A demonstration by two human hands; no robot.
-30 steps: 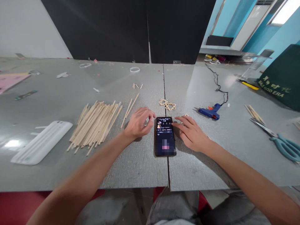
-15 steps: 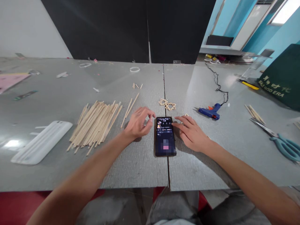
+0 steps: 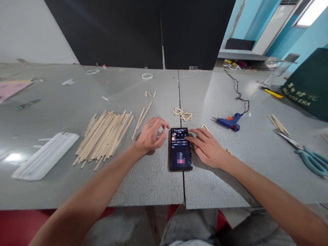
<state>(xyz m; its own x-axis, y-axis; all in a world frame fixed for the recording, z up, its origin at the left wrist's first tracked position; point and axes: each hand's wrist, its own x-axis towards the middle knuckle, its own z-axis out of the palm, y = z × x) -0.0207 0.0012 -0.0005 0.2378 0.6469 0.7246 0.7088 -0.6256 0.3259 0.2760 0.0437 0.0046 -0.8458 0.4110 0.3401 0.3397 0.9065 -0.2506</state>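
Note:
A smartphone (image 3: 180,150) with a lit dark screen lies flat on the grey table, across the seam between two panels. My right hand (image 3: 207,148) rests at its right side, fingers stretched out, with one fingertip over the screen's upper right part. Beside the phone's upper left edge is my left hand (image 3: 153,134), its fingers loosely bent and the thumb apart from them, holding nothing. Just beyond the phone sit two small star shapes made of sticks (image 3: 186,116). Part of a stick frame (image 3: 206,129) shows behind my right hand, which hides the rest of it.
Left of me lie a pile of wooden sticks (image 3: 105,135) and a white plastic package (image 3: 47,155). To the right are a blue glue gun (image 3: 232,122) with its cord, teal-handled scissors (image 3: 309,157), a yellow utility knife (image 3: 272,92) and a dark green bag (image 3: 309,83).
My right hand has shifted slightly left, bringing a fingertip further over the screen. The lower screen now shows a loading circle. My left hand stays in place.

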